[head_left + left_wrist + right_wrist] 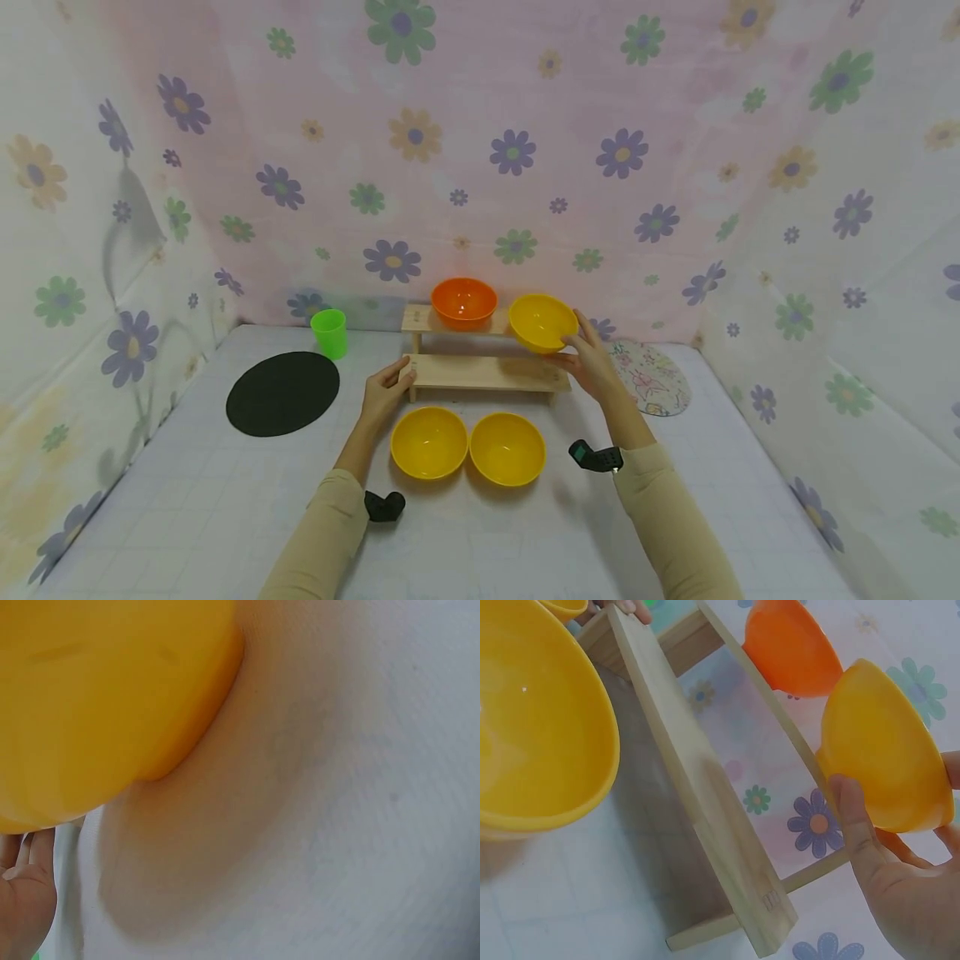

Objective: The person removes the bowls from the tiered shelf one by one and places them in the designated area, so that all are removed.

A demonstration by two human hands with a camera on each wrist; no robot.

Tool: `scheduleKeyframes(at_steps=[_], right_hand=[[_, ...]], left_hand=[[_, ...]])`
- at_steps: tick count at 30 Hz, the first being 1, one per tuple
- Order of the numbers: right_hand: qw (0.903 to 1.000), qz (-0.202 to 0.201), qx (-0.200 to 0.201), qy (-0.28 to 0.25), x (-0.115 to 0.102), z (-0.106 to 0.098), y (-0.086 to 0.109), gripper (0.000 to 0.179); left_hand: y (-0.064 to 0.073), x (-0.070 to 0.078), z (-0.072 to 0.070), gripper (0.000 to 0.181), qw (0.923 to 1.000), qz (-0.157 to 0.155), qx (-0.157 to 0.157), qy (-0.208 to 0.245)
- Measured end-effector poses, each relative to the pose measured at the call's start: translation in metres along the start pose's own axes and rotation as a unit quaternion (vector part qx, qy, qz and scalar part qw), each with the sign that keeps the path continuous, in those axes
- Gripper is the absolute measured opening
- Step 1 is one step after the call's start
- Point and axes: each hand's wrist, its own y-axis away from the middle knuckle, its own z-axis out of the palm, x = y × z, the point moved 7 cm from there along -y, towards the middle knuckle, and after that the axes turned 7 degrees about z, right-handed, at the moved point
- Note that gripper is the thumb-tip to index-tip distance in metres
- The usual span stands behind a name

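My right hand [590,360] grips a yellow bowl [542,322] by its right side, at the right end of the upper step of a two-step wooden rack [487,372]. In the right wrist view the thumb lies along the outside of this bowl [885,750]. Left of it on the upper step sits an orange bowl [463,302]. My left hand [386,392] holds the left end of the lower step between thumb and fingers. Two more yellow bowls [429,443] stand side by side on the table in front of the rack, between my forearms.
A green cup [329,333] stands behind a dark round mat [282,393] on the left. To the right of the rack lies a round patterned mat [651,377]. Flower-printed cloth [480,150] walls the table at the back and both sides.
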Motion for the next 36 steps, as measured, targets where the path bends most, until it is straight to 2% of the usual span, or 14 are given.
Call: scheduleKeyframes(at_steps=[4,11,18,28,36], right_hand=[[1.0000,-0.001,0.002,-0.002,0.000,-0.002,0.008,0.070],[0.9998,-0.010,-0.007,0.017,0.001,-0.002,0.022,0.069],[0.9996,-0.008,-0.019,0.021,0.005,-0.003,0.036,0.068],[0.9988,-0.011,-0.027,0.039,0.017,-0.010,0.057,0.070],[0.9991,0.004,-0.013,0.040,0.030,-0.019,0.071,0.071]], left_hand=[[0.002,0.006,0.001,0.046,0.9997,0.005,-0.014,0.019],[0.011,0.030,0.003,0.046,0.9994,0.007,-0.026,0.021],[0.001,0.002,0.000,0.046,0.9998,0.013,-0.008,0.009],[0.001,0.000,0.000,0.046,0.9999,0.004,-0.002,0.015],[0.001,0.002,0.000,0.046,0.9999,0.012,0.001,0.008]])
